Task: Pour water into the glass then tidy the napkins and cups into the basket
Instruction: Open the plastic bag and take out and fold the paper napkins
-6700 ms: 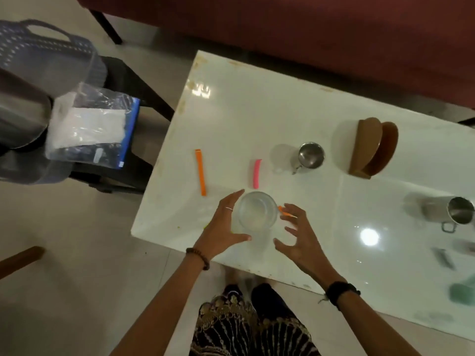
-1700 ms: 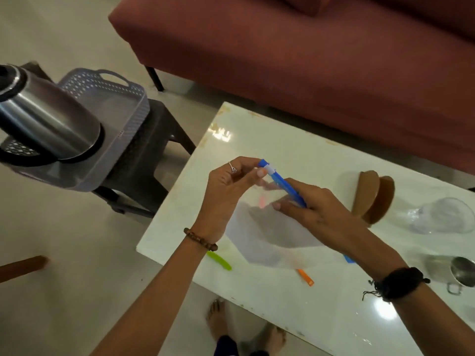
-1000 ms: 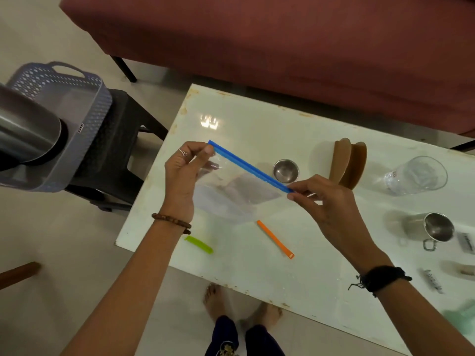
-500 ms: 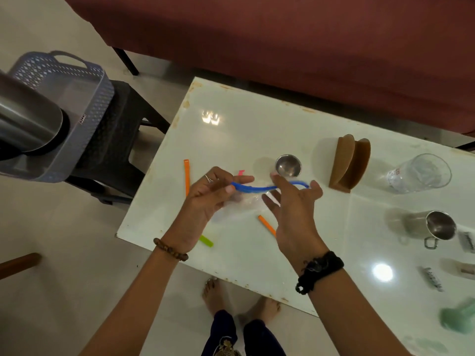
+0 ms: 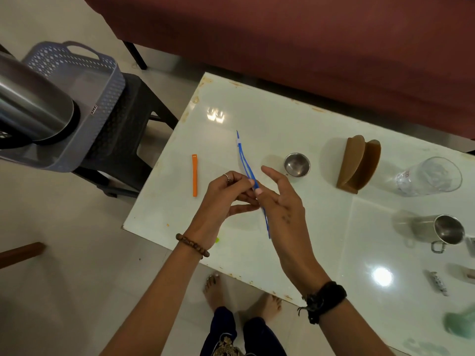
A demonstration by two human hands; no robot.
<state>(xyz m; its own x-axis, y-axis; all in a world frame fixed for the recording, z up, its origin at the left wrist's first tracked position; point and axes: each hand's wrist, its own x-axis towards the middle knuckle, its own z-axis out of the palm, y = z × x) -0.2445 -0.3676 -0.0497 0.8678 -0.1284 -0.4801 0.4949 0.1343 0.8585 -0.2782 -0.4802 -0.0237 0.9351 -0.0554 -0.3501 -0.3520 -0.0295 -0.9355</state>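
Over the white table (image 5: 295,242), both hands meet near its front left part. The blue zip strip (image 5: 245,163) of a clear bag runs from between the two hands up and away toward the table's far left, and its lower end shows below the right palm. The bag's clear film is too faint to make out.

Left hand (image 5: 226,199): fingers curled, thumb and fingertips pinching the strip about midway. Right hand (image 5: 282,204): thumb pressed on the strip just beside the left fingertips, the other fingers spread and open, not wrapped on anything.

The drinking glass (image 5: 428,177) lies tipped on its side at the far right, well apart from both hands. Small steel cup (image 5: 297,164) stands near the right fingertips, not touched. Steel mug (image 5: 442,229) lies on its side at right. Grey basket (image 5: 84,83) sits on a dark stool left of the table, with a steel kettle (image 5: 30,109) inside.
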